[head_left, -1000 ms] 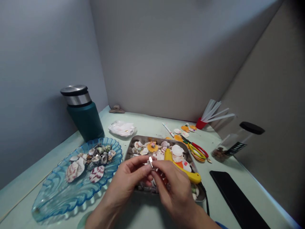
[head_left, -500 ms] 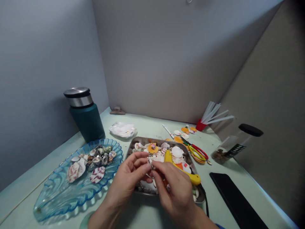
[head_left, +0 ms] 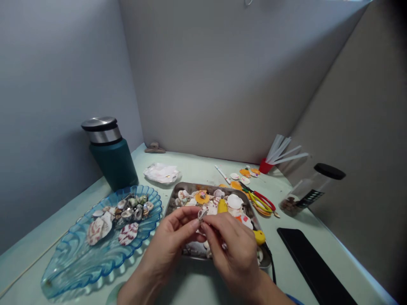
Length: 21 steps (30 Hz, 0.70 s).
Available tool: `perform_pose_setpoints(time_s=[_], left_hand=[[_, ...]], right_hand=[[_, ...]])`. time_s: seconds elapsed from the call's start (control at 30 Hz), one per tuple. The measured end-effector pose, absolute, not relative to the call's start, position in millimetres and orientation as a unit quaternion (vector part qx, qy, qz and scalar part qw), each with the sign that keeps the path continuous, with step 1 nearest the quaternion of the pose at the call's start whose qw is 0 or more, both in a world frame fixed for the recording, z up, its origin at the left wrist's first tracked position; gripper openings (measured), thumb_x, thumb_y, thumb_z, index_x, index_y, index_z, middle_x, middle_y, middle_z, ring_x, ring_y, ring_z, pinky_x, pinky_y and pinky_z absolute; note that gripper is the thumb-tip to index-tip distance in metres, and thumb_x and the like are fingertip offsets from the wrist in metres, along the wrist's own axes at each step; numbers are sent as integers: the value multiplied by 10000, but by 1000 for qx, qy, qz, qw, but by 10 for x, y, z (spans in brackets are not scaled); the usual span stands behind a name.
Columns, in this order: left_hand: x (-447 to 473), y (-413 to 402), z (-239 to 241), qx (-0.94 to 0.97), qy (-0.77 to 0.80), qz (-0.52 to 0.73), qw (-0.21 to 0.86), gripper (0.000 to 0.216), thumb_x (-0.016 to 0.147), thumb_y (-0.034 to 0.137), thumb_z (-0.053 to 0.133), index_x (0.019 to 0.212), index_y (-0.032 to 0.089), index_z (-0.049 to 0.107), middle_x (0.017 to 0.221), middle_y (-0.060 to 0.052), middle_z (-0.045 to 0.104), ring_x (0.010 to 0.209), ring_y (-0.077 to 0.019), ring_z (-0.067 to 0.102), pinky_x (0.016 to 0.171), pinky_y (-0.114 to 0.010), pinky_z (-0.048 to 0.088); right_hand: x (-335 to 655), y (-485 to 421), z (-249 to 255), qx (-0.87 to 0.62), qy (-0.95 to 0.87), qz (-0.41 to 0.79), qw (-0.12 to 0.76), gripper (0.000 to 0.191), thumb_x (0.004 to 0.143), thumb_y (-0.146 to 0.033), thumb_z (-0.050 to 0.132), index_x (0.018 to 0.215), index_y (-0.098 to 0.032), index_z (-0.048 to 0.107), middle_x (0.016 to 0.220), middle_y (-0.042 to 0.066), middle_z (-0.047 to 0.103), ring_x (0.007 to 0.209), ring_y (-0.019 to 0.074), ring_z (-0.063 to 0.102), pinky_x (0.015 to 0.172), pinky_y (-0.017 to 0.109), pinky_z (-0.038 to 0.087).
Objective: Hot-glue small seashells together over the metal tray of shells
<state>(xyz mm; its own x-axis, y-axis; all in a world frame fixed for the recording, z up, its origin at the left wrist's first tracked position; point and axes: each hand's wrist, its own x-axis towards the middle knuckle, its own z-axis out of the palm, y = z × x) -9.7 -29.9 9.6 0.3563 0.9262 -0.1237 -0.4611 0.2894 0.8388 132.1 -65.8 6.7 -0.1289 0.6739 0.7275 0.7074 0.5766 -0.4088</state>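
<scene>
Above the front of a metal tray (head_left: 266, 254), both hands meet fingertip to fingertip. My left hand (head_left: 173, 237) pinches a small pale, shiny piece (head_left: 201, 214), whose kind I cannot make out. The fingertips of my right hand (head_left: 233, 243) are closed on the lower side of that same piece. Under the hands, the tray is filled with seashells, among them a white scallop shell (head_left: 235, 201) and an orange one (head_left: 202, 197). A yellow glue gun (head_left: 259, 237) lies across the shells, partly hidden by my right hand.
Left stands a blue scalloped dish (head_left: 79, 258) of shells, with a teal bottle (head_left: 114, 163) behind. Right of the tray are red-and-yellow-handled scissors (head_left: 265, 201), a clear jar (head_left: 305, 195), a black slab (head_left: 313, 262) and a red cup (head_left: 264, 166) of translucent sticks. A white packet (head_left: 162, 173) lies behind.
The small piece now stands higher and shows more between the fingertips. My right hand has shifted slightly over the glue gun, hiding its middle. The whole view has moved a little.
</scene>
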Motion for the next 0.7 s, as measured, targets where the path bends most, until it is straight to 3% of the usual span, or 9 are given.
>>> perform_pose_setpoints(time_s=[0.4,0.47,0.53,0.6,0.7], left_hand=[[-127,-253,88,266,259,441,817,221,726,56,693,931,112,632,777,-47,688,604,-94,641,601,-201,556],[-138,-238,98,260,267,452,810,225,728,49,687,935,110,625,801,-61,699,597,-92,639,585,-197,559],[-150,-227,111,254,277,468,800,230,725,49,688,936,109,621,825,-75,708,595,-91,639,576,-195,561],[-161,-217,118,255,286,479,789,231,725,55,690,940,105,620,828,-81,712,585,-88,636,573,-191,560],[-177,-201,117,270,295,488,776,236,739,75,686,962,102,613,827,-87,714,564,-84,628,572,-199,560]], right_hand=[[1509,-633,153,-432,-766,-7,477,229,868,-85,506,1055,-190,587,890,67,678,803,187,626,725,309,481],[1708,-619,180,-494,-760,-37,421,166,887,-156,498,1010,-195,602,870,68,671,782,197,625,706,318,477],[1920,-614,179,-574,-757,-67,305,117,873,-265,531,919,-214,626,870,76,667,793,237,625,682,350,474],[2081,-622,141,-616,-758,-82,200,169,810,-349,611,935,-239,635,865,77,665,804,272,627,642,359,475],[2161,-641,45,-640,-756,-50,126,241,770,-368,653,981,-256,622,853,67,670,766,274,633,640,377,485]])
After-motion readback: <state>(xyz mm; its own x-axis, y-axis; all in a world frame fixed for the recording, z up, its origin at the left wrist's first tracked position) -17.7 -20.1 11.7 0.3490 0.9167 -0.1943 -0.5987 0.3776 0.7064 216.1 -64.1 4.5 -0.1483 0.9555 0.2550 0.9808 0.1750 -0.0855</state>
